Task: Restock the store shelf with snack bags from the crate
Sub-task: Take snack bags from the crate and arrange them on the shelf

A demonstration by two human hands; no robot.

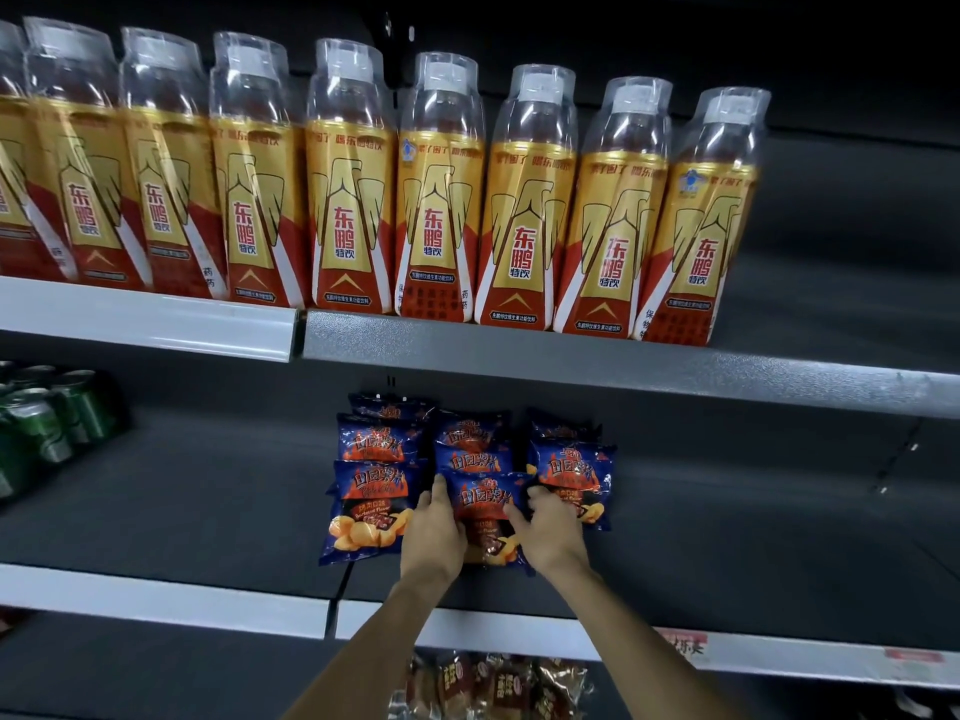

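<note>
Hands on front-middle chip bag, middle shelf.

Bag (485, 504): blue, upright, long axis vertical, face outward; left hand (434, 532) and right hand (550, 532) grip its sides. Rows of like bags (571, 467) at 9 and 3 o'clock. Shelf (208, 511) dark. Bottles (436, 200) at 12 o'clock read 东鹏特饮; cans (41, 418) at 9.

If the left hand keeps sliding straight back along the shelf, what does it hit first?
Probably the blue crisp bag standing behind the front middle blue snack bag that the left hand holds; depth is unclear.
</note>
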